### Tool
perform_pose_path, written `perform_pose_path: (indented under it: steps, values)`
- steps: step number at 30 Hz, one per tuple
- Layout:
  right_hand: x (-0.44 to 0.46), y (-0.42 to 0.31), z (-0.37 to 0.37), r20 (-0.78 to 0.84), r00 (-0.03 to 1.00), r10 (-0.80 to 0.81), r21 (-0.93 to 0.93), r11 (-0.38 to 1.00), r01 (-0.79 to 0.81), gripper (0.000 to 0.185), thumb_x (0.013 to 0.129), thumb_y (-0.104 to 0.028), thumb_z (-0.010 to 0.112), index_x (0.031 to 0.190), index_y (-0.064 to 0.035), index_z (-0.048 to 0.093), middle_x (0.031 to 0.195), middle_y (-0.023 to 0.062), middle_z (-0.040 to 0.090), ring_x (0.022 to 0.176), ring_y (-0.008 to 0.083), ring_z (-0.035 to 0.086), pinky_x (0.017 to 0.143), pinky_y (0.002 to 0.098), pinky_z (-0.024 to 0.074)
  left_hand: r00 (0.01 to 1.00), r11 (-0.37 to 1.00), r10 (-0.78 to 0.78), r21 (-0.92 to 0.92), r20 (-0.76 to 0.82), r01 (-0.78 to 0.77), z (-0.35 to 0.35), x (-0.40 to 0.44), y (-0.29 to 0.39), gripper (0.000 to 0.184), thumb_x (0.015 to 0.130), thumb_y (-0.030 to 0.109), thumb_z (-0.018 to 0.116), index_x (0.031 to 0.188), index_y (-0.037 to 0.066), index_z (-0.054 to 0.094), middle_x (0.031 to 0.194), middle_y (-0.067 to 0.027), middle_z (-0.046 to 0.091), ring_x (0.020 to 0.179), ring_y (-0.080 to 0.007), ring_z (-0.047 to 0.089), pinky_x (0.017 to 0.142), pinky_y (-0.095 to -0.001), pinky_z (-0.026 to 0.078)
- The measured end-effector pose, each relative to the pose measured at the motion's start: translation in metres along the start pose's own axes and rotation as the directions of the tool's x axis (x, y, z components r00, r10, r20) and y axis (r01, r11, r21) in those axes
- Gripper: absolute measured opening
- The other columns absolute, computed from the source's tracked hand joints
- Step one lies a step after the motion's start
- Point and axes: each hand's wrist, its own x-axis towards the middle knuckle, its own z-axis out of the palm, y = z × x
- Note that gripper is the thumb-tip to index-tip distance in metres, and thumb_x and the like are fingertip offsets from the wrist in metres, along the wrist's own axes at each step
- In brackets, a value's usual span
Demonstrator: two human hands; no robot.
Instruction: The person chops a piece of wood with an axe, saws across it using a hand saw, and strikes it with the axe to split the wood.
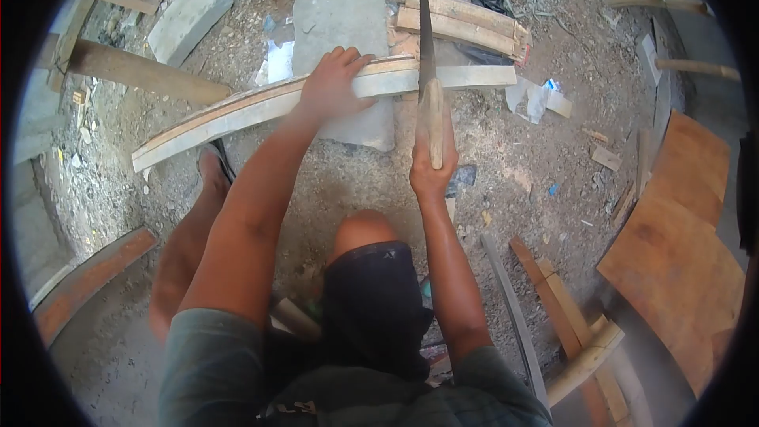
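Note:
My right hand (434,158) is wrapped round the wooden handle of a handsaw (428,28), whose dark blade points away from me. The blade crosses a long pale wooden plank (229,117) toward its right end. Whether the teeth have cut into the wood cannot be made out. My left hand (334,87) grips the plank left of the saw, fingers over its far edge and thumb on the near side. Under the plank lies a flat grey concrete slab (340,20).
Short wooden boards (462,24) and rubble lie beyond the saw. A concrete block (190,16) and a wooden pole (146,71) are at the left. Brown sheets (672,261) lean at the right, near loose timber strips (565,308). My knee (364,231) is close below the plank.

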Motion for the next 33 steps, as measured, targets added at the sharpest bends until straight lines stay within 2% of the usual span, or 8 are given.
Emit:
perform_pose_path:
  steps: [4,10,16,19,25,28,31,33]
  values:
    - [-0.004,-0.011,-0.001,-0.033,0.992,-0.125,-0.05,0.991,0.124,0.06,0.098,-0.004,0.066,0.155,0.0078,0.048,0.136,0.0282,0.069,0.125,0.0265,0.068,0.105,0.0378,0.0522,0.996,0.999,0.047,0.029,-0.078,-0.045,0.005,-0.002,0.003,0.075,0.068,0.039,0.089,0.134,0.01,0.069,0.118,-0.0078,0.061,0.113,-0.0287,0.058,0.101,-0.0412,0.05]
    - [0.004,-0.031,0.004,-0.022,0.975,-0.222,-0.172,0.961,0.215,0.063,0.097,-0.002,0.067,0.157,0.0026,0.048,0.133,0.0302,0.07,0.121,0.0263,0.071,0.098,0.0372,0.055,0.999,0.999,0.029,0.02,-0.027,-0.028,0.0,0.001,0.003,0.081,0.068,0.047,0.092,0.137,0.012,0.068,0.114,-0.0101,0.061,0.107,-0.033,0.058,0.096,-0.0452,0.05]
    - [0.001,-0.051,0.009,-0.027,0.992,-0.122,-0.148,0.982,0.117,0.055,0.1,-0.006,0.064,0.153,0.0027,0.054,0.132,0.0303,0.071,0.123,0.0284,0.071,0.1,0.0375,0.0542,0.998,0.998,0.056,0.006,-0.019,-0.056,-0.007,-0.002,0.001,0.078,0.071,0.05,0.089,0.139,0.019,0.068,0.111,-0.0085,0.06,0.106,-0.0312,0.058,0.093,-0.0437,0.049]
    - [0.004,-0.063,0.017,-0.025,0.999,0.033,-0.065,0.997,-0.035,0.051,0.102,-0.009,0.062,0.151,0.0029,0.056,0.132,0.0293,0.071,0.124,0.0295,0.07,0.102,0.0383,0.0532,0.996,0.998,0.068,0.007,-0.063,-0.068,-0.007,0.0,-0.001,0.073,0.07,0.054,0.087,0.133,0.019,0.07,0.106,-0.0069,0.058,0.105,-0.0281,0.058,0.092,-0.0418,0.046]
    - [0.026,-0.085,0.02,0.001,0.994,-0.109,-0.233,0.967,0.106,0.049,0.103,-0.01,0.061,0.15,0.0025,0.057,0.134,0.0279,0.071,0.126,0.0327,0.07,0.106,0.04,0.0514,0.991,0.991,-0.119,0.05,-0.058,0.122,0.001,0.008,0.014,0.081,0.068,0.054,0.088,0.14,0.021,0.067,0.124,-0.0052,0.065,0.117,-0.0264,0.061,0.097,-0.0436,0.044]
    - [0.019,-0.098,0.021,0.03,0.999,0.045,-0.239,0.97,-0.037,0.048,0.103,-0.009,0.06,0.15,0.0028,0.058,0.134,0.0282,0.071,0.127,0.0332,0.069,0.107,0.0403,0.0509,0.994,0.998,-0.053,0.008,-0.09,0.054,0.008,0.003,0.01,0.087,0.069,0.06,0.086,0.143,0.02,0.063,0.125,-0.0017,0.067,0.117,-0.0223,0.061,0.098,-0.0426,0.043]
    - [0.013,-0.114,0.027,0.06,0.998,-0.008,-0.367,0.93,0.03,0.048,0.103,-0.009,0.06,0.149,0.0035,0.057,0.132,0.0296,0.071,0.127,0.0327,0.069,0.107,0.0402,0.0508,0.993,0.997,-0.078,0.004,-0.093,0.079,0.008,0.002,0.011,0.085,0.07,0.06,0.085,0.142,0.02,0.064,0.124,0.0002,0.069,0.116,-0.0203,0.062,0.098,-0.042,0.043]
    - [-0.015,-0.139,0.014,0.034,0.984,0.177,-0.387,0.91,-0.15,0.049,0.102,-0.011,0.062,0.15,0.0036,0.057,0.126,0.0284,0.073,0.113,0.0276,0.073,0.097,0.0383,0.0552,0.992,0.997,-0.081,-0.001,-0.095,0.081,0.006,0.007,0.006,0.084,0.07,0.06,0.085,0.141,0.02,0.064,0.125,0.0003,0.069,0.116,-0.0201,0.063,0.098,-0.0415,0.043]
